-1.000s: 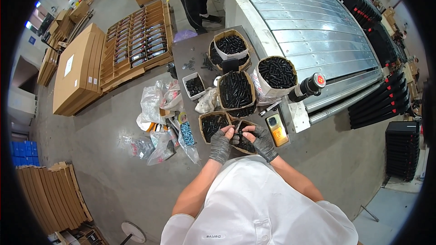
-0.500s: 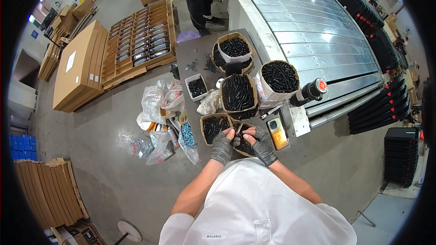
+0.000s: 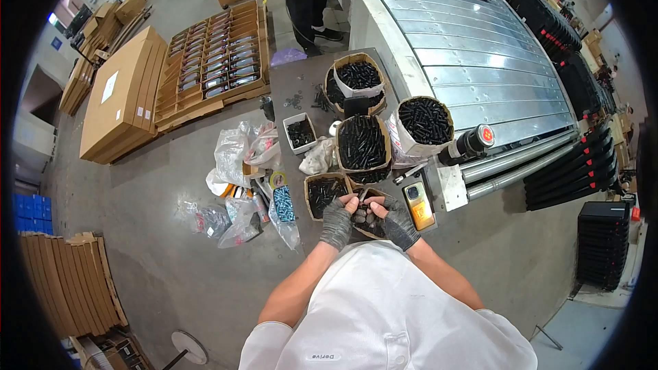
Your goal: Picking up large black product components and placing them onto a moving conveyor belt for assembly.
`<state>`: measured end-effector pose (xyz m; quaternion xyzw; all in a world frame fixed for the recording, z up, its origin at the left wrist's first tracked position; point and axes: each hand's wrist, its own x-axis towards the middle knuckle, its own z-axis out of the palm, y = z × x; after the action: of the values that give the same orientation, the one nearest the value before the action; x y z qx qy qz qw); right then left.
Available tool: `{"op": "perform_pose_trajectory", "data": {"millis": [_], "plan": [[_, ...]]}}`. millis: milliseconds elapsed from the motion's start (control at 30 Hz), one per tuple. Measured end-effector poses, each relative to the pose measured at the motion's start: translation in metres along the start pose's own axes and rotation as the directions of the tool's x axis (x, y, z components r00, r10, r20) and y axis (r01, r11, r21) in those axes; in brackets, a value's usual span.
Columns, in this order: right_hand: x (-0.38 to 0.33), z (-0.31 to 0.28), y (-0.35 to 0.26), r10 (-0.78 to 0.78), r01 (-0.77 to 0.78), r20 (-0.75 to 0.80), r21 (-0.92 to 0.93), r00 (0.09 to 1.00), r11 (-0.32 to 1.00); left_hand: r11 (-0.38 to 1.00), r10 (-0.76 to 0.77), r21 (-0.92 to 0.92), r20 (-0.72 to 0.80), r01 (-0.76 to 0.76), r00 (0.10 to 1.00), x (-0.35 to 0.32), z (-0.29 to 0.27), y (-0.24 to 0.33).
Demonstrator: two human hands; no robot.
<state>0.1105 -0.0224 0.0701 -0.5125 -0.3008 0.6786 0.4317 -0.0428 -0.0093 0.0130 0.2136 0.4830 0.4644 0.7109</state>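
My left hand [image 3: 338, 223] and my right hand [image 3: 393, 220], both in grey fingerless gloves, meet over a small open box [image 3: 367, 234] of black parts. Thumbs and fingers are pinched together at what seems a small part, too small and too covered to name. Left of them is another brown box [image 3: 326, 195] of short black pieces. Beyond my hands stands a larger lined box [image 3: 362, 142] filled with black cylindrical pieces. A yellow-backed phone [image 3: 419, 206] lies to the right of my right hand.
Further black-part boxes [image 3: 425, 120] and a small white box [image 3: 299, 133] share the table. A black-and-red cylindrical device [image 3: 476, 140] stands by the metal-slatted conveyor [image 3: 490, 62]. Plastic bags [image 3: 236, 157] and blue screws [image 3: 283, 203] lie left. Another person [image 3: 308, 0] works at the far end.
My hands stay close together over the box, with my fingers shifting slightly. The view moves a little. The other person's hand now shows more fully on an orange-ended tool.
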Motion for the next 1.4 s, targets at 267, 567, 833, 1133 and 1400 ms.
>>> {"op": "perform_pose_trajectory", "data": {"millis": [267,567,833,1133,1400], "plan": [[0.002,0.006,0.006,-0.503,0.409,0.039,-0.638,0.863,0.652,0.996,-0.058,-0.067,-0.02,0.057,0.998,0.001,0.001,-0.001],[0.001,0.009,-0.001,-0.283,0.259,0.02,-0.472,0.959,0.843,0.982,0.126,0.147,-0.022,-0.122,0.992,-0.006,0.006,0.01],[0.011,0.004,0.003,-0.28,0.257,-0.004,-0.38,0.96,0.889,0.921,0.242,0.3,0.063,-0.249,0.968,-0.006,0.008,0.01],[0.015,0.003,-0.021,-0.455,0.388,0.08,-0.662,0.887,0.641,0.851,0.265,0.431,0.143,-0.301,0.954,-0.007,0.017,0.023],[0.026,0.005,-0.029,-0.348,0.313,0.065,-0.611,0.935,0.727,0.898,0.229,0.333,0.203,-0.287,0.952,-0.001,0.018,0.032]]}}
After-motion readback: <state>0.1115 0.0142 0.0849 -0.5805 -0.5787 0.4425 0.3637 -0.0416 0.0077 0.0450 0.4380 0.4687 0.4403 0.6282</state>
